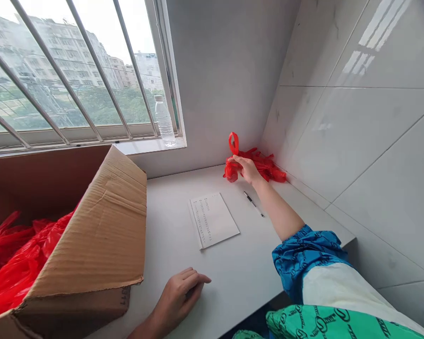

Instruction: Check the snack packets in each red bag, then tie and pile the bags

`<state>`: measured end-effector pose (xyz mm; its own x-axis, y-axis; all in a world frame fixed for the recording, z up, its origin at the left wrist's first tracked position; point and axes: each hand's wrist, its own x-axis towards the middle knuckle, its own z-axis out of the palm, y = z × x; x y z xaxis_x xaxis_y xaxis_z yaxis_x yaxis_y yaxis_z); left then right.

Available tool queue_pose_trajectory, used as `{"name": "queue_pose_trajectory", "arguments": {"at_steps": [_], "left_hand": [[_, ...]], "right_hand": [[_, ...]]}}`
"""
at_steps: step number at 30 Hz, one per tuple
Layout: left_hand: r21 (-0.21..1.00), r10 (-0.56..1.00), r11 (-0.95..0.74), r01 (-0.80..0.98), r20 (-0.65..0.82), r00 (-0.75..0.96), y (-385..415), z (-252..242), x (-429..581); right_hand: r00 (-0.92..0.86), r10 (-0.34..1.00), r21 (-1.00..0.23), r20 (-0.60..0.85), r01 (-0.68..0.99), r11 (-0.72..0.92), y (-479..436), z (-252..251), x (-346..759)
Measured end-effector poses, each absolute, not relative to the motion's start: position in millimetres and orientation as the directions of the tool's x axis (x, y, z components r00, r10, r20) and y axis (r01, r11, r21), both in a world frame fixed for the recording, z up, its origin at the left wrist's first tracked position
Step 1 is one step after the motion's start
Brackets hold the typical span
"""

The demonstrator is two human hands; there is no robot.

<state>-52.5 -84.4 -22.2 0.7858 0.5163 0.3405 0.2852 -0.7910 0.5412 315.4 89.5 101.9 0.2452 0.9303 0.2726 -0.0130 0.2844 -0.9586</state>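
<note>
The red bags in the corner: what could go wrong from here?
The red bags lie bunched together, so if the right hand pulled one, others might come along. The pen lies close beside the right forearm, so a sweep of that arm could knock it. Bags dragged straight back might also catch the booklet and shift it.

Lower left of frame: box (95,230), bags (31,249) inside; behind and right of it, bottle (165,123) on window sill (141,147). Centre: notebook (215,220) on table (167,212), pen (253,203) just to its right, bag pile (268,165) beyond, in the table's far corner. Left hand (179,296) at lower centre, before the notebook; right hand (247,170) at the pile.
</note>
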Motion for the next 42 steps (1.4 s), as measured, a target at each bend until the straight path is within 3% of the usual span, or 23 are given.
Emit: {"name": "queue_pose_trajectory", "arguments": {"at_steps": [3,5,9,11,15,19,22,26,30,34,42], "left_hand": [[0.598,0.571,-0.737,0.314,0.302,0.764,-83.3,-20.3,-55.4],[0.651,0.620,-0.682,0.334,0.273,0.735,-80.6,-18.0,-59.3],[0.724,0.725,-0.591,0.354,0.285,0.627,-76.6,-7.9,-68.1],[0.734,0.767,-0.573,0.364,0.324,0.554,-75.9,0.1,-67.9],[0.758,0.847,-0.528,0.384,0.437,0.302,-62.6,17.0,-49.8],[0.736,0.880,-0.452,0.504,0.459,0.120,-26.2,25.2,-16.9],[0.699,0.903,-0.404,0.590,0.409,0.134,-2.7,22.3,2.8],[0.674,0.905,-0.422,0.606,0.357,0.233,4.7,12.7,11.6],[0.741,0.869,-0.491,0.458,0.377,0.321,-1.7,10.1,9.0],[0.765,0.870,-0.488,0.420,0.387,0.305,-6.7,13.2,8.7],[0.832,0.899,-0.434,0.346,0.373,0.230,-6.1,14.7,6.1]], "right_hand": [[0.078,0.941,-0.916,0.330,-0.215,0.339,67.5,98.4,305.9],[0.027,0.964,-0.926,0.265,-0.271,0.262,52.8,85.3,302.1],[-0.092,0.996,-0.997,-0.013,0.077,-0.006,26.2,44.2,296.2],[-0.089,0.994,-0.976,-0.058,0.217,-0.037,15.1,26.0,292.9],[0.017,1.000,-0.967,0.025,0.255,0.019,-1.1,8.8,277.3],[0.091,0.959,-0.912,0.267,0.345,0.221,-14.1,8.0,240.5],[0.010,0.905,-0.827,0.424,0.412,0.383,-22.8,7.6,212.7],[0.004,0.851,-0.755,0.526,0.462,0.464,-27.8,4.9,199.2],[0.030,0.837,-0.714,0.547,0.539,0.447,-26.3,5.0,203.3],[-0.005,0.851,-0.680,0.525,0.600,0.423,-26.3,7.3,206.0],[-0.053,0.834,-0.677,0.549,0.556,0.482,-29.4,12.4,209.9]]}}
